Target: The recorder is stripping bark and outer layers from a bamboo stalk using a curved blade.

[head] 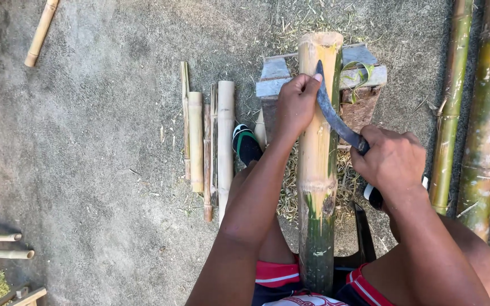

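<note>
Bamboo culm (316, 164), thick and partly stripped, is seen lying lengthwise between the person's knees, its far end propped on a small wooden block stand (364, 76) on the concrete ground (97, 147). The upper stretch is peeled pale yellow; the near end is green-skinned. A curved dark blade (331, 110) is laid across the culm's right edge. The blade's tip is pinched by the left hand (296, 105), whose fingers (307, 85) are pressed together over the back of the blade, the palm resting against the culm. The handle is gripped by the right hand (392, 161), fingers curled tightly round it, just beside the culm on its right. A curl of green peel (361, 71) is noted on the stand, touching the culm's upper right. Dry shavings (287, 192) are scattered beneath the culm. Split bamboo strips (208, 141) are laid in a row on the ground to the left, well apart from the hands. A dark sandal with green straps (246, 144) is seen between the strips and the culm. Whole green bamboo poles (472, 124) lie along the right edge.
</note>
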